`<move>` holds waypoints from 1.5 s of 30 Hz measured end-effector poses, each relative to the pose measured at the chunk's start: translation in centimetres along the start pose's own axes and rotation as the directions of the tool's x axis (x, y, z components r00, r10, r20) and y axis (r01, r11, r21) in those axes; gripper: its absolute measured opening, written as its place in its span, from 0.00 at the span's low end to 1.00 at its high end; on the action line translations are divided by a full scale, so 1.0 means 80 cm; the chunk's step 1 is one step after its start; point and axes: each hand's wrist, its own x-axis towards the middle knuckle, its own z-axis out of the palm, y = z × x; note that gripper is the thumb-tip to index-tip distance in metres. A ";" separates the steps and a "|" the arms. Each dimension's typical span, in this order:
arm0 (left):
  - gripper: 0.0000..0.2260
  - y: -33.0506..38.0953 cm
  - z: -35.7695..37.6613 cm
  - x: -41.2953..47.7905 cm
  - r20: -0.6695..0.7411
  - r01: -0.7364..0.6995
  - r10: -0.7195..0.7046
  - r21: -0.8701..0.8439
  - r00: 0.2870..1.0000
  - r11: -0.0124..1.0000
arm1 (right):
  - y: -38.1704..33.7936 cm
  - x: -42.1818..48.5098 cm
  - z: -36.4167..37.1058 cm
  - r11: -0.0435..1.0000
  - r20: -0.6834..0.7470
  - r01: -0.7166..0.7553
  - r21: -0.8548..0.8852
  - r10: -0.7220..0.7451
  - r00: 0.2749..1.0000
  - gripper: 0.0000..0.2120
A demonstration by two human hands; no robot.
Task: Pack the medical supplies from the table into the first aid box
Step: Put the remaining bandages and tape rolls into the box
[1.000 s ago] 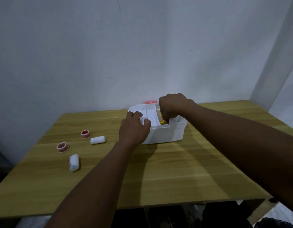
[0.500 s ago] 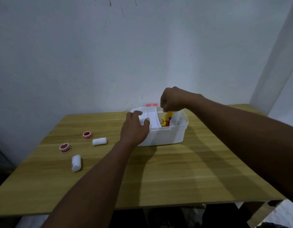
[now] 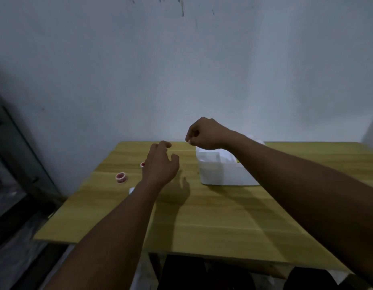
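Observation:
The white first aid box (image 3: 221, 172) stands open on the wooden table (image 3: 202, 218), right of middle, with a bit of yellow (image 3: 237, 161) showing inside. My right hand (image 3: 204, 133) hovers above the box's far left corner, fingers curled, nothing visible in it. My left hand (image 3: 160, 164) hangs over the table left of the box, fingers loosely spread and empty. A red-and-white tape roll (image 3: 121, 177) lies left of it. A second tape roll (image 3: 142, 164) peeks out from behind that hand. A white bandage roll (image 3: 131, 190) is mostly hidden by my left forearm.
A plain grey wall rises right behind the table. A dark frame or cabinet (image 3: 16, 164) stands off the table's left edge. Dark objects sit on the floor under the table's near edge. My right forearm crosses over the box's right half.
My left hand let go of the box and moved left towards the rolls. My right hand rose out of the box. The view swung left, so the box sits further right.

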 end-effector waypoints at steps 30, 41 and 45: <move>0.22 -0.088 0.039 -0.025 0.176 -0.119 0.073 0.268 0.982 0.956 | 0.187 -0.054 -0.012 0.860 -0.364 -0.510 0.013 0.479 0.799 0.21; 0.08 -0.059 0.046 -0.017 -0.017 -0.092 0.094 0.112 0.995 0.989 | 0.201 -0.063 0.018 0.890 -0.396 -0.401 0.217 0.456 0.797 0.23; 0.08 0.009 0.041 0.013 -0.145 -0.096 0.079 -0.116 0.986 0.989 | 0.201 -0.064 0.019 0.886 -0.397 -0.406 0.223 0.463 0.793 0.21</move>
